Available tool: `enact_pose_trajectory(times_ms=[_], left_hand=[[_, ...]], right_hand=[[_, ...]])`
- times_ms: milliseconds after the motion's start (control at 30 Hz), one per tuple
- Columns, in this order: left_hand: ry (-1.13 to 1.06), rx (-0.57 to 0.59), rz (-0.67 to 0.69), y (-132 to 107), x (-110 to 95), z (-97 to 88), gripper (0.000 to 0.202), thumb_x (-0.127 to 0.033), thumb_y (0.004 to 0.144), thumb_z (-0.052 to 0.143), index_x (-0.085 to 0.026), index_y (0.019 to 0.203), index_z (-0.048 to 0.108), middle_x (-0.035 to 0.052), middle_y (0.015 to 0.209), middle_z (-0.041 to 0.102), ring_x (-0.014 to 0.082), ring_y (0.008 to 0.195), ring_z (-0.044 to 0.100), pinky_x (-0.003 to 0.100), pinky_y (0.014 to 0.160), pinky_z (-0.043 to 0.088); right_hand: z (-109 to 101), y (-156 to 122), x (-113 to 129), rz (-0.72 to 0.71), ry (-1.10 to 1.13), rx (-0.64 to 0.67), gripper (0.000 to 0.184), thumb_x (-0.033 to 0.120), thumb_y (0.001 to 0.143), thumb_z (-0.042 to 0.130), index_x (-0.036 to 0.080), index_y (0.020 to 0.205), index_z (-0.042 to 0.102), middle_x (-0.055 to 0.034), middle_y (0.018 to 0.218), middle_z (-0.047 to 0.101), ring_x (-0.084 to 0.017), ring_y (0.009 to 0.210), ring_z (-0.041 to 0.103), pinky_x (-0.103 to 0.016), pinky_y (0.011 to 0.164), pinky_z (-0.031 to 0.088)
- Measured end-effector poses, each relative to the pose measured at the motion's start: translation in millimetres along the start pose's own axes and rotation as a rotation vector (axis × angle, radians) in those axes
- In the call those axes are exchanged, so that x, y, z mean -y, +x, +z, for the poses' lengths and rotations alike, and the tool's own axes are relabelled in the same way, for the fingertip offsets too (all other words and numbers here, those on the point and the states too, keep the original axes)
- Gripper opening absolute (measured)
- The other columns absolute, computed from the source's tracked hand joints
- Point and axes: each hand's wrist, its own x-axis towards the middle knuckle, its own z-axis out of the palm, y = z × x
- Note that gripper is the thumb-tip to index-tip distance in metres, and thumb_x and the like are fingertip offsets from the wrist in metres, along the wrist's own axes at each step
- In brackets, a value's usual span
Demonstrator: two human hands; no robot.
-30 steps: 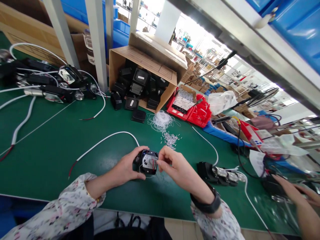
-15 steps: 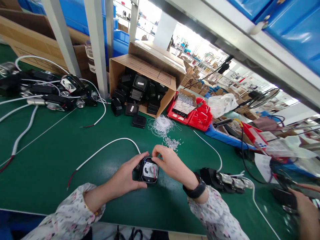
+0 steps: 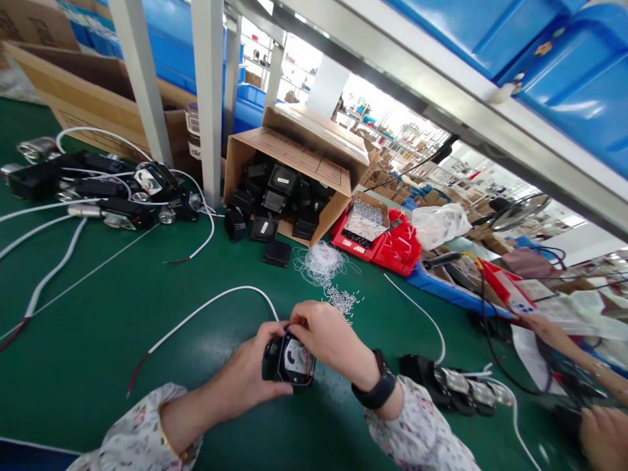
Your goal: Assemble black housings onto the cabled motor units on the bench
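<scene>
My left hand [image 3: 248, 374] grips a small black lamp housing [image 3: 291, 360] with a white round plate inside, just above the green table. My right hand [image 3: 321, 337] is curled over the housing's top edge, fingertips pinched at its rim near thin red wires. A white cable [image 3: 206, 304] runs from the housing across the mat to the left. A black watch sits on my right wrist.
An open cardboard box [image 3: 294, 150] of black housings lies behind, with loose housings [image 3: 265, 229] before it. Red trays [image 3: 387, 239], a pile of white ties [image 3: 321, 258], wired lamps [image 3: 122, 196] at left, assembled lamps [image 3: 456, 386] at right. Another person's hands [image 3: 596, 432] work at far right.
My right hand moved from the housing's right side up over its top edge. Both hands and the housing now sit lower in view as the camera tilted up.
</scene>
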Motion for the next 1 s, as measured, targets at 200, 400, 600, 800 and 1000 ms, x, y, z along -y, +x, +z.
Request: enact_pose_trajectory(times_ms=[200, 400, 600, 800, 1000], left_hand=[[0.014, 0.033, -0.032, -0.8, -13.2, -6.0, 0.066, -0.015, 0.058, 0.073, -0.025, 0.112, 0.036, 0.0044, 0.114, 0.059, 0.0236, 0.104, 0.058, 0.035, 0.088, 0.046], [0.012, 0.055, -0.048, -0.5, -17.2, -8.6, 0.067, -0.016, 0.059, 0.074, -0.024, 0.114, 0.036, 0.0043, 0.113, 0.059, 0.0236, 0.105, 0.057, 0.034, 0.088, 0.045], [0.058, 0.035, 0.016, -0.9, -7.0, -5.0, 0.064, -0.017, 0.061, 0.071, -0.027, 0.115, 0.037, 0.0045, 0.119, 0.057, 0.0245, 0.107, 0.056, 0.035, 0.090, 0.045], [0.108, 0.012, 0.149, -0.6, -2.1, -3.9, 0.063, -0.019, 0.064, 0.071, -0.030, 0.118, 0.041, 0.0021, 0.126, 0.053, 0.0243, 0.114, 0.052, 0.033, 0.095, 0.041], [0.126, 0.018, 0.127, 0.3, -7.2, -4.5, 0.067, -0.021, 0.065, 0.070, -0.027, 0.123, 0.038, 0.0023, 0.122, 0.056, 0.0228, 0.110, 0.055, 0.032, 0.092, 0.045]], right_hand=[[-6.3, 2.9, 2.4, -0.008, 0.017, 0.056, 0.014, 0.010, 0.076, 0.052, 0.019, 0.077, 0.063, -0.0017, 0.079, 0.066, -0.014, 0.073, 0.059, -0.023, 0.063, 0.036], [-6.3, 4.1, 3.4, -0.017, -0.033, 0.061, 0.012, 0.017, 0.080, 0.052, 0.020, 0.075, 0.063, -0.0015, 0.077, 0.065, -0.015, 0.071, 0.059, -0.023, 0.060, 0.035], [-9.7, 8.0, 0.4, -0.025, -0.199, 0.061, 0.013, 0.029, 0.083, 0.058, 0.021, 0.076, 0.063, -0.0014, 0.073, 0.065, -0.017, 0.067, 0.060, -0.024, 0.054, 0.032], [-13.8, 9.7, -6.8, -0.189, -0.397, 0.122, 0.023, 0.030, 0.090, 0.050, 0.017, 0.075, 0.063, -0.0056, 0.069, 0.064, -0.018, 0.064, 0.060, -0.025, 0.052, 0.030], [-7.7, -1.9, -26.5, -0.217, -0.103, 0.137, 0.016, 0.015, 0.088, 0.048, 0.018, 0.081, 0.062, -0.0025, 0.079, 0.065, -0.014, 0.072, 0.059, -0.022, 0.061, 0.036]])
